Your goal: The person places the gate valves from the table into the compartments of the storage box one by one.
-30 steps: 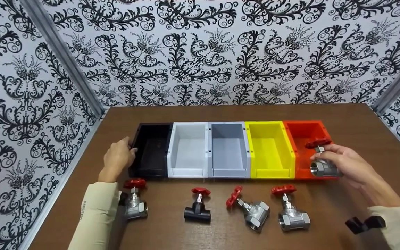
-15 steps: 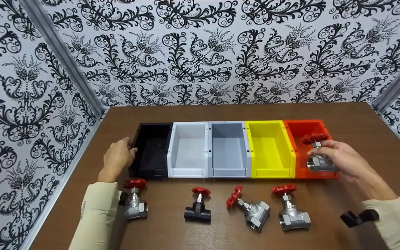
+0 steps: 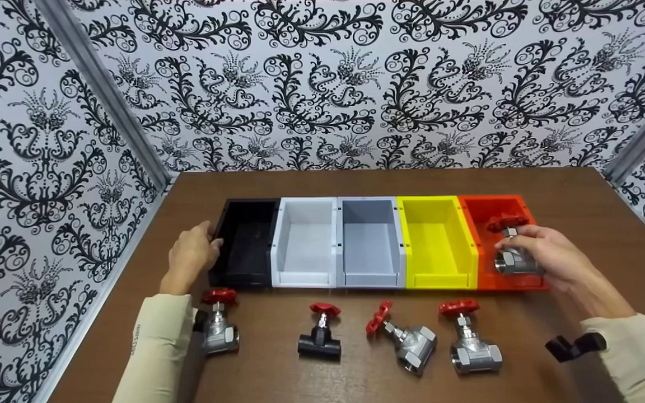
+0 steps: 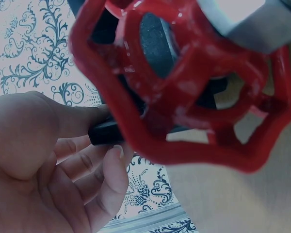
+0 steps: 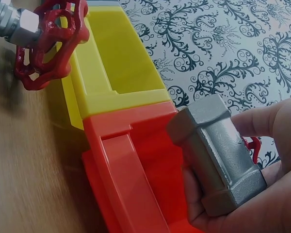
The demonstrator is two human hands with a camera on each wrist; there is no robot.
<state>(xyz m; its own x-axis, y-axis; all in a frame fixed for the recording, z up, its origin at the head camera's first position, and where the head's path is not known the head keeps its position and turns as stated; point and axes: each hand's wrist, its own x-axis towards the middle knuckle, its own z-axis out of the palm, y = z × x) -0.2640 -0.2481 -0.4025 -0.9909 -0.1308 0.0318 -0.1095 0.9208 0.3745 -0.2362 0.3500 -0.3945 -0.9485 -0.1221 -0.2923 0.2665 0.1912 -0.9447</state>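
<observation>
My right hand (image 3: 563,263) grips a metal valve (image 3: 517,262) with a red handwheel, holding it over the front of the red bin (image 3: 486,280). In the right wrist view the valve's hexagonal-ended body (image 5: 223,158) lies between thumb and fingers, and its handwheel is mostly hidden. My left hand (image 3: 188,257) pinches the left wall of the black bin (image 3: 244,277) between thumb and fingers. Close to the left wrist camera, the red handwheel (image 4: 184,97) of another valve hides part of that grip. That metal valve (image 3: 221,337) stands on the table beside the left sleeve.
White (image 3: 304,279), grey (image 3: 371,278) and yellow bins (image 3: 442,281) join the black and red ones in one row. In front lie a black-bodied valve (image 3: 319,346), a tilted metal valve (image 3: 416,344) and another metal valve (image 3: 476,355). Patterned walls (image 3: 328,84) surround the brown table (image 3: 378,182).
My right hand has carried the valve slightly left and farther in over the red bin, then nearly stopped. The left hand stays at the black bin.
</observation>
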